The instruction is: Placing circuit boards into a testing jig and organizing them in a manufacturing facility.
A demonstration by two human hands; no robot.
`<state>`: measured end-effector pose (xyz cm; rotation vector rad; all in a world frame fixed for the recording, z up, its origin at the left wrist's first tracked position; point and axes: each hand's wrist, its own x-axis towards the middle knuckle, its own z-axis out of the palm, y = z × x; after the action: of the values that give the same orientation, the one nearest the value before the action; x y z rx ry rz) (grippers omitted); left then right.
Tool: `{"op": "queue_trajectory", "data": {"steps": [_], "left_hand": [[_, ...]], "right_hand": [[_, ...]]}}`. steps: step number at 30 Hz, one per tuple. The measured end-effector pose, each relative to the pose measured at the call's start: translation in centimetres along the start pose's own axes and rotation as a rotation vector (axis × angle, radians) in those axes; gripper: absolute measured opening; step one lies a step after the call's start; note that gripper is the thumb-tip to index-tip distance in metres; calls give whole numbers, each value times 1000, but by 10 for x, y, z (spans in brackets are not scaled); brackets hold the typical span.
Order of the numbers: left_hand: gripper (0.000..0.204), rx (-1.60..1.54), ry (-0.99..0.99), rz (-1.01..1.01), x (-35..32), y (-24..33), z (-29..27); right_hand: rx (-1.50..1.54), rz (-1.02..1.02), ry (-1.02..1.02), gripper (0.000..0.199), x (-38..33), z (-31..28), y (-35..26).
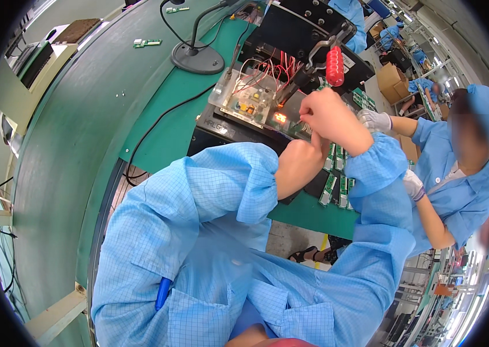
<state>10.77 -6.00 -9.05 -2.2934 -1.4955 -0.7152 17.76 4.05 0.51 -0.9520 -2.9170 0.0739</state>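
Note:
My right hand point(337, 118) is raised in front of a test fixture point(244, 95), its fingers pinched together; what lies between them is too small to make out. Just below, my left hand point(301, 166) is curled, one finger reaching up to the right wrist; most of its fingers are hidden, and so is anything in them. The fixture has a clear top with red and white wires and a lit orange display point(280, 117). Above my right hand stands a toggle clamp with a red handle point(334, 66). Several green circuit boards point(328, 189) lie right of my hands.
A co-worker in blue with white gloves point(375, 120) stands close on the right. A round black stand base point(197, 59) and a black cable point(166, 108) sit left of the fixture. Another circuit board point(147, 43) lies on the long green belt surface point(82, 150) at left.

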Motion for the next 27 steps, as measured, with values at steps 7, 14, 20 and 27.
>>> {"op": "queue_trajectory", "data": {"steps": [7,14,20,27], "left_hand": [[49,116,27,-2,2,5,-1],[52,109,4,10,2,4,-1],[52,121,-37,28,2,4,-2],[46,69,-81,96,9,4,-3]], "right_hand": [[25,22,-33,11,2,-3,5],[62,60,-4,11,-1,-8,-2],[25,75,-37,8,-1,-4,0],[-7,101,47,11,-7,0,0]]}}
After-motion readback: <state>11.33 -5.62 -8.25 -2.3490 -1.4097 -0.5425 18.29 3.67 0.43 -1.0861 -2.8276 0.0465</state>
